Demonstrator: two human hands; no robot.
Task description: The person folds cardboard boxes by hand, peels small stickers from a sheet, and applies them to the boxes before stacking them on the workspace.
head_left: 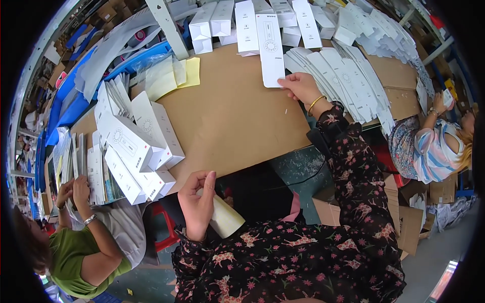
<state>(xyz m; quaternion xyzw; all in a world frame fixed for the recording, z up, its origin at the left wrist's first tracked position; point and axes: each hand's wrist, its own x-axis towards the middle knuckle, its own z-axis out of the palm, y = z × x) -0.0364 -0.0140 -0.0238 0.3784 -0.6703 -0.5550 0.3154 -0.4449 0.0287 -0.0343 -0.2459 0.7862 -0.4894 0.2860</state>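
Spreading out ahead of me, the brown tabletop [222, 121] is the largest thing in view. On its right lies a broad fan of flat white cartons [328, 76], overlapping one another, and on its left a heap of made-up white boxes [124, 141] sits near the front edge, several tilted against each other. Smaller than that heap is the single long white carton [271, 63] at the far side, just in front of the row of white boxes [201, 25] and beside the fan. Its long axis runs almost straight away from me, leaning slightly left, with its near end by my fingers; the rest of it lies ahead and to the left of my right hand [299, 87]. That hand is much the nearer one, closed in a pinch, thumb and fingers on the carton's lower right corner. My left hand [198, 196] is well apart, low by the front edge, thumb raised and fingers half curled; I cannot tell whether it grips the pale yellow roll [226, 218] just beside it. Smallest is the gold bangle [316, 106] around my right wrist.
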